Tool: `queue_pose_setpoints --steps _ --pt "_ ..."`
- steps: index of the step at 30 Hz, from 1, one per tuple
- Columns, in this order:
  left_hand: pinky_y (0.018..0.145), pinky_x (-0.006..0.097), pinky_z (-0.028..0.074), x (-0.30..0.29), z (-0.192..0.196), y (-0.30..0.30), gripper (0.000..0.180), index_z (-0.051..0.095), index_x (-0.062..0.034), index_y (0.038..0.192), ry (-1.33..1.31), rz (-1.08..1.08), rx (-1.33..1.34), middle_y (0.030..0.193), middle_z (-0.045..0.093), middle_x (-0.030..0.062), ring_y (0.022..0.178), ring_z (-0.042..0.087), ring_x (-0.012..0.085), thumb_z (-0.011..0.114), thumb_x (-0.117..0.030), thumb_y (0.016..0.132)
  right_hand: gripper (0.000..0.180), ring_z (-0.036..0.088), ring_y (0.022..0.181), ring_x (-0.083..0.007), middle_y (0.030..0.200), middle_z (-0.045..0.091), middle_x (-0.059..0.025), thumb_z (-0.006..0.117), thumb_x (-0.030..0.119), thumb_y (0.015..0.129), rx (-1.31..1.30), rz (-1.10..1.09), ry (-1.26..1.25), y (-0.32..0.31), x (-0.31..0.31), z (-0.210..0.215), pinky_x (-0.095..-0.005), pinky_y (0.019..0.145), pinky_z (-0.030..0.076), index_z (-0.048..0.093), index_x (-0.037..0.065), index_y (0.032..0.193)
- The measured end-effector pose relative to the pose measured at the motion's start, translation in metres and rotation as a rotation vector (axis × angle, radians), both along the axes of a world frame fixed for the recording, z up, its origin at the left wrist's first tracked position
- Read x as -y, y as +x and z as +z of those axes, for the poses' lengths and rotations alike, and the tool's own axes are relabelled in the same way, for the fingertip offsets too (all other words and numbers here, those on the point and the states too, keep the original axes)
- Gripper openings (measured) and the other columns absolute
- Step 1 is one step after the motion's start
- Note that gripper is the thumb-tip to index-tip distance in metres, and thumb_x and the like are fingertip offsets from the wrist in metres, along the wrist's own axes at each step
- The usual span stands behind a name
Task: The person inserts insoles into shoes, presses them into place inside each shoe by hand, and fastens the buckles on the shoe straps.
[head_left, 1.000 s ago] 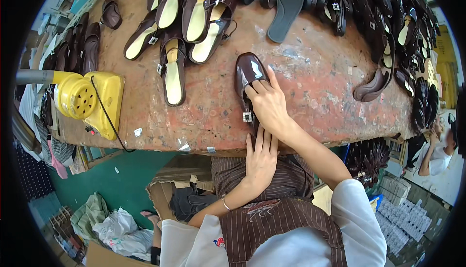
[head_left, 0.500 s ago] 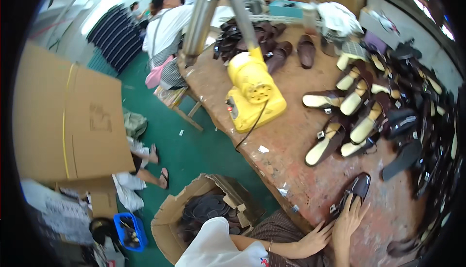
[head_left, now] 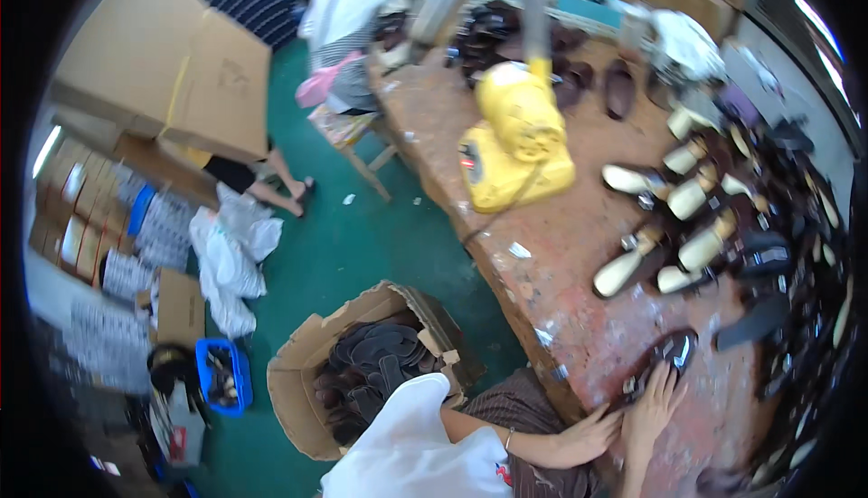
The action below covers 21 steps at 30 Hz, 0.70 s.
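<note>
A dark brown shoe (head_left: 674,350) with a shiny toe lies on the work table (head_left: 579,303) near its front edge, toe pointing away from me. My right hand (head_left: 653,405) rests over its rear part, fingers stretched out and slightly apart, touching the upper. The thumb is hard to make out. Close beside the right wrist is my left hand (head_left: 588,436), its fingers extended toward the heel end of the shoe. I cannot tell whether the left fingertips touch the shoe.
Many dark shoes with pale insoles (head_left: 701,246) pile up on the right. A yellow machine (head_left: 520,150) stands farther back. An open carton (head_left: 294,380) of dark soles sits left of my lap, past it a blue basket (head_left: 223,376). Another person (head_left: 348,23) sits at the far left.
My view has swung left, so table and machine sit farther right and more boxes show at left. Both hands stay at the shoe with little visible movement.
</note>
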<state>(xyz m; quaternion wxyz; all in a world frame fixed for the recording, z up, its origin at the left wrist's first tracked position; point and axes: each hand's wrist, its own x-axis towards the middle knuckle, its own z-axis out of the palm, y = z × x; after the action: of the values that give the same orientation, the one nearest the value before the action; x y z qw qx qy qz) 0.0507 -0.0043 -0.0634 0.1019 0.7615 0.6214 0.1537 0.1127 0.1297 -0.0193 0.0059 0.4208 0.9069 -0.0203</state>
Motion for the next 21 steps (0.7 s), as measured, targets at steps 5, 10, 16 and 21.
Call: queue_pose_setpoints --steps 5,10,16,21 --pt "0.111 0.056 0.037 -0.010 0.017 -0.031 0.048 0.057 0.0053 0.133 -0.158 0.032 0.243 0.139 0.055 0.0222 0.138 0.044 0.0360 0.052 -0.014 0.089 0.018 0.063 0.091 -0.0380 0.099 0.065 -0.0215 0.055 0.014 0.096 -0.117 -0.090 -0.167 -0.041 -0.033 0.001 -0.0489 0.085 0.048 0.063 0.000 0.104" --pt "0.111 0.060 0.035 -0.012 0.011 -0.036 0.042 0.065 0.0043 0.122 0.023 -0.082 0.164 0.128 0.060 0.0224 0.129 0.049 0.0413 0.065 -0.020 0.088 0.064 0.046 0.143 -0.0309 0.151 0.051 -0.0210 0.056 0.012 0.082 -0.255 -0.030 -0.033 -0.010 0.017 0.001 -0.0531 0.122 0.024 0.051 -0.006 0.143" --pt "0.104 0.058 0.040 -0.015 0.030 -0.027 0.041 0.062 0.0070 0.123 -0.025 -0.085 0.226 0.123 0.059 0.0280 0.125 0.050 0.0452 0.068 -0.014 0.088 0.057 0.048 0.139 -0.0303 0.142 0.056 -0.0225 0.052 0.013 0.087 -0.138 -0.187 -0.263 -0.029 -0.023 0.019 -0.0516 0.125 0.019 0.052 -0.010 0.139" --pt "0.098 0.055 0.044 -0.010 0.007 -0.028 0.043 0.063 0.0078 0.121 0.008 -0.140 0.238 0.122 0.062 0.0257 0.122 0.053 0.0454 0.070 -0.011 0.083 0.050 0.055 0.133 -0.0326 0.133 0.062 -0.0239 0.051 0.013 0.089 -0.250 -0.143 0.184 -0.008 0.014 -0.026 -0.0548 0.125 0.017 0.058 -0.010 0.132"
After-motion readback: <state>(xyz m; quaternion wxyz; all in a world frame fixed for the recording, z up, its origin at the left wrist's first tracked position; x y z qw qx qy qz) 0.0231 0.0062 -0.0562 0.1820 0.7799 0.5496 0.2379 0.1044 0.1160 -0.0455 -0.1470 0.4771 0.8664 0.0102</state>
